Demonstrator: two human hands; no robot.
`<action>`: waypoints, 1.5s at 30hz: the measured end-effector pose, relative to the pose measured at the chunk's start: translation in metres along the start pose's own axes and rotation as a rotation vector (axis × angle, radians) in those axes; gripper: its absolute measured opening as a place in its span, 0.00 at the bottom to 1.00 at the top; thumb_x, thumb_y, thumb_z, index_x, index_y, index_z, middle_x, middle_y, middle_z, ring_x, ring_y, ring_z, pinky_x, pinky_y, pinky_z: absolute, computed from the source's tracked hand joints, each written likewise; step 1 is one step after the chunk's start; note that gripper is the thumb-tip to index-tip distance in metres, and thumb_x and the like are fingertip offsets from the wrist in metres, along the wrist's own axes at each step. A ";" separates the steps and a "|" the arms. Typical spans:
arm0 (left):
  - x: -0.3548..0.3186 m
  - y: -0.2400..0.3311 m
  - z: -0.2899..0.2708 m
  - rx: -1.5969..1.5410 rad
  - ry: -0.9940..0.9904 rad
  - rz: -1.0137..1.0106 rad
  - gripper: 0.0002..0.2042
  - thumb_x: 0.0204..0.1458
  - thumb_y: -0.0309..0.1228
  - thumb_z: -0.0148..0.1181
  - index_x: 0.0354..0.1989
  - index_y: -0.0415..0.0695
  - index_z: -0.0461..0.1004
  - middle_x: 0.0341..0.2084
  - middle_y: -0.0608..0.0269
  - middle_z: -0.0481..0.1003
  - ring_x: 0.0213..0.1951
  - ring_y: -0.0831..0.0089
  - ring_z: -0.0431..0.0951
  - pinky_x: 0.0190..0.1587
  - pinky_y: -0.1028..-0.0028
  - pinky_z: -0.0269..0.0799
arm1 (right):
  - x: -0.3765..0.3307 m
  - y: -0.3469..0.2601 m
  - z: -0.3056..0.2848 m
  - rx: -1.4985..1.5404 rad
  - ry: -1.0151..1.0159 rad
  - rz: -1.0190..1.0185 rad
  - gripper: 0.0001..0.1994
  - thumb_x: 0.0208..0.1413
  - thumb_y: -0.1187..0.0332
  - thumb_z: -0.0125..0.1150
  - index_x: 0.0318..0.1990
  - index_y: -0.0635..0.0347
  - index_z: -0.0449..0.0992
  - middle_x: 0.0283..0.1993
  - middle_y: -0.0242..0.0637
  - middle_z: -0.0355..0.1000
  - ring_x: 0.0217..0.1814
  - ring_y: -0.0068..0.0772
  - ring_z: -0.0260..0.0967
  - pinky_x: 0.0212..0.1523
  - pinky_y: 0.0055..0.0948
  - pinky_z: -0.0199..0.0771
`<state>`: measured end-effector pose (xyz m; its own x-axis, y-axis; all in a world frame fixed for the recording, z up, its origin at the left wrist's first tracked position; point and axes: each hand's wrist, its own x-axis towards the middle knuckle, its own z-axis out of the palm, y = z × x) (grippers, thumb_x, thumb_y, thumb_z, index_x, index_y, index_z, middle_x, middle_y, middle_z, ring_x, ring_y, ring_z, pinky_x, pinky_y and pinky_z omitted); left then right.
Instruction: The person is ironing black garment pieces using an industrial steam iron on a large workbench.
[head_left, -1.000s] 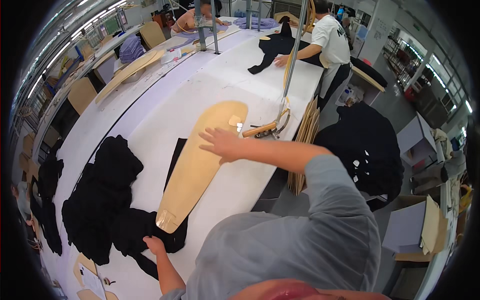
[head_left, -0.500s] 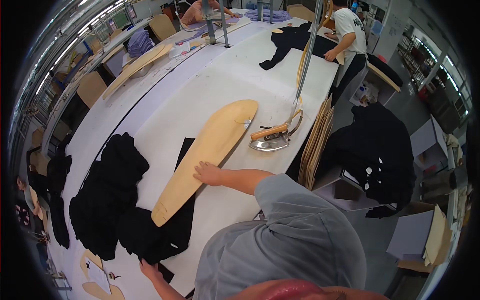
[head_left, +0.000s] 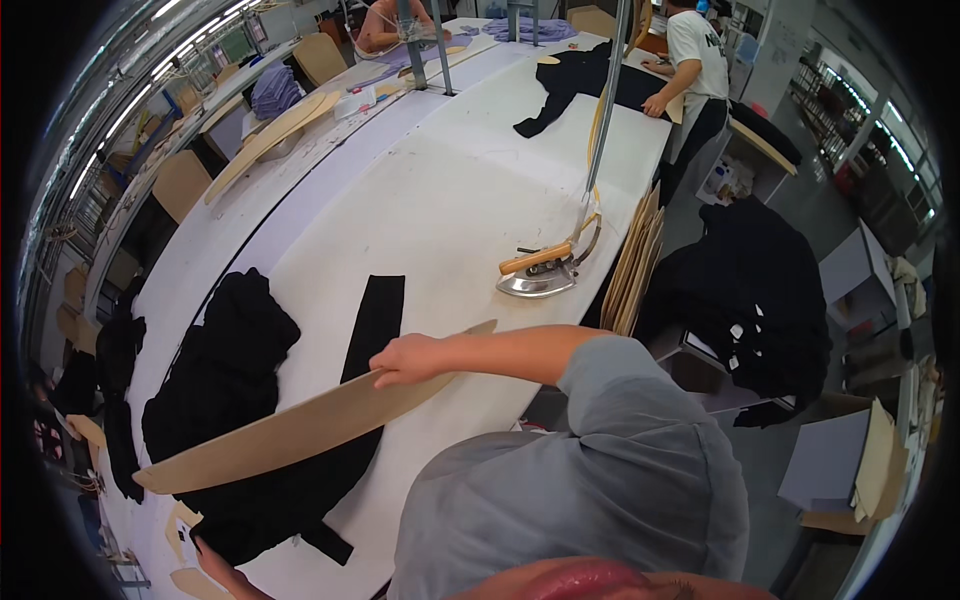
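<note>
Right hand [head_left: 412, 360] clamped on the upper edge of a long tan wooden board [head_left: 300, 428], fingers curled over the rim, thumb side toward the body. Board tilted up on edge, lifted off the white table [head_left: 440, 200], running from a rounded end low at the left to a narrower tip just past the wrist on the right. Beneath and behind the board, a flat black fabric strip [head_left: 375, 320] stretched along the table, its lower part hidden by the wood. Left hand [head_left: 215, 568] down at the bottom edge of the view, fingers resting on the black cloth's near end; closed or open, cannot tell, too little of it showing. Just left of the strip, a heaped pile of black garments [head_left: 225, 360], touching nothing of the board from what can be seen. Further up the table, well apart from both hands, a steam iron [head_left: 540, 275] with a wooden handle sitting flat, hose rising from it. Beside the table's right edge, a stack of tan boards [head_left: 635, 265] standing on end. Far end: another person in a white shirt [head_left: 700, 50] bent over a black garment.
</note>
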<state>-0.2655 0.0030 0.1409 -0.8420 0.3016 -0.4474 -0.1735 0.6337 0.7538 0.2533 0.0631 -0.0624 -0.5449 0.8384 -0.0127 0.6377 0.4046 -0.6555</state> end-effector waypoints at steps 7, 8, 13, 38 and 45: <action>0.145 -0.101 -0.068 0.024 -0.326 0.649 0.28 0.63 0.48 0.54 0.58 0.33 0.76 0.51 0.50 0.80 0.51 0.62 0.79 0.55 0.68 0.73 | -0.065 -0.024 0.019 -0.099 0.066 -0.229 0.14 0.65 0.55 0.59 0.33 0.55 0.70 0.25 0.39 0.74 0.29 0.50 0.72 0.31 0.41 0.70; 0.152 -0.095 -0.064 -0.046 -0.263 0.464 0.28 0.63 0.47 0.55 0.58 0.33 0.76 0.50 0.51 0.80 0.51 0.63 0.80 0.54 0.69 0.75 | -0.072 -0.026 0.022 -0.164 0.085 -0.255 0.14 0.64 0.56 0.60 0.33 0.55 0.70 0.24 0.39 0.73 0.28 0.50 0.72 0.30 0.41 0.69; 0.096 -0.079 -0.038 0.305 0.183 0.831 0.26 0.59 0.47 0.55 0.53 0.34 0.78 0.49 0.47 0.81 0.48 0.52 0.80 0.52 0.64 0.72 | -0.092 -0.055 0.026 -0.300 0.256 -0.301 0.07 0.58 0.67 0.66 0.35 0.55 0.73 0.20 0.35 0.71 0.19 0.42 0.67 0.23 0.36 0.65; -0.078 -0.002 0.087 -0.136 -0.051 1.228 0.27 0.71 0.43 0.47 0.67 0.31 0.64 0.57 0.46 0.73 0.57 0.61 0.75 0.63 0.72 0.69 | -0.006 -0.062 -0.021 0.390 0.070 -0.115 0.26 0.56 0.62 0.70 0.60 0.59 0.71 0.47 0.41 0.77 0.46 0.37 0.73 0.48 0.30 0.74; -0.197 0.008 0.151 0.077 0.003 1.418 0.31 0.66 0.42 0.57 0.73 0.41 0.59 0.57 0.43 0.75 0.54 0.56 0.78 0.51 0.67 0.75 | 0.054 -0.153 -0.121 0.395 1.011 -0.334 0.15 0.61 0.63 0.65 0.45 0.64 0.69 0.37 0.47 0.78 0.33 0.51 0.75 0.38 0.40 0.75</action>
<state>-0.0235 0.0562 0.1620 -0.2773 0.7032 0.6547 0.8332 -0.1633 0.5283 0.1920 0.0901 0.1285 0.1476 0.6931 0.7056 0.2292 0.6700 -0.7061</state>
